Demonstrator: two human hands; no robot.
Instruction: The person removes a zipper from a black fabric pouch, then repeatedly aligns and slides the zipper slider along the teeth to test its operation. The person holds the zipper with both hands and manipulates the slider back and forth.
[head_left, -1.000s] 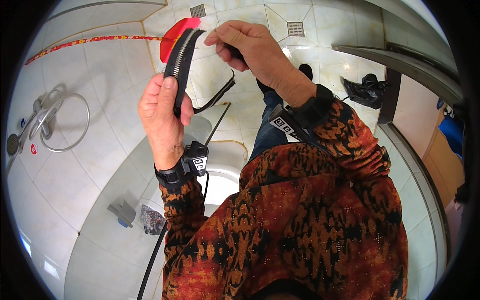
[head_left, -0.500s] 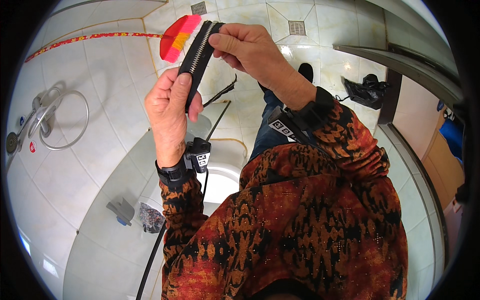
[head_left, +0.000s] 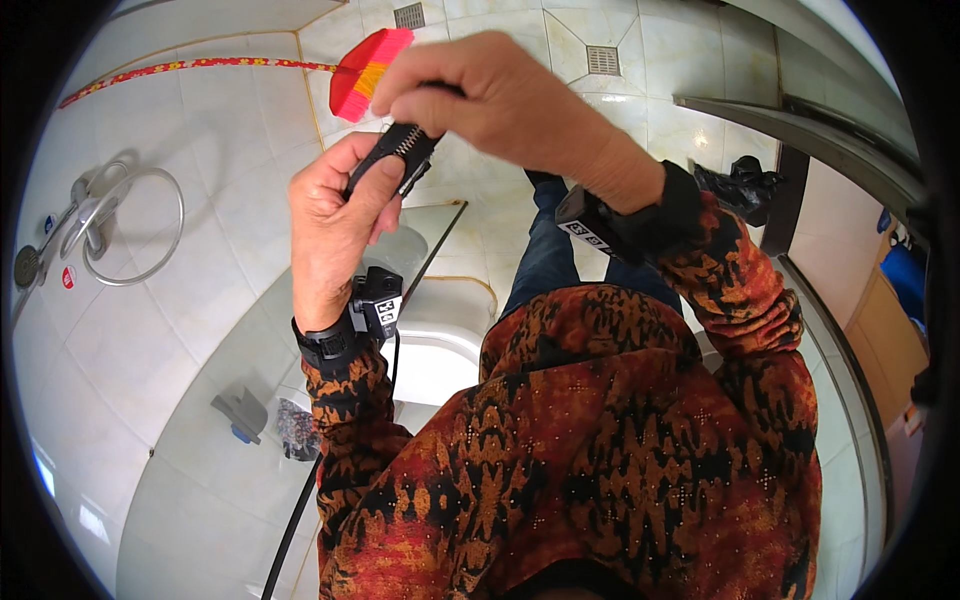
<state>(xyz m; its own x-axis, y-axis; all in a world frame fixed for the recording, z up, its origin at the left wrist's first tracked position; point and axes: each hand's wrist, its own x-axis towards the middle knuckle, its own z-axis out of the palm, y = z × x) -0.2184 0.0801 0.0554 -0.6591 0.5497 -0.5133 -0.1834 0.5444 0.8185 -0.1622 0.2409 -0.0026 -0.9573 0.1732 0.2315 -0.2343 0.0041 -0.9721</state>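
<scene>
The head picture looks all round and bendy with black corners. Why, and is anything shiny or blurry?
Head view: a fisheye lens curves the straight wall tiles and the metal rail near the rim, leaving black corners; light glints off the glass shelf and the glossy floor tiles; the right hand and left hand on the black zipper look sharp, not blurred.

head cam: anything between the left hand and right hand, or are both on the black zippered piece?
Only the black zippered piece spans the two. Left hand grips its lower end, right hand pinches its top. Shown in the head view.
</scene>
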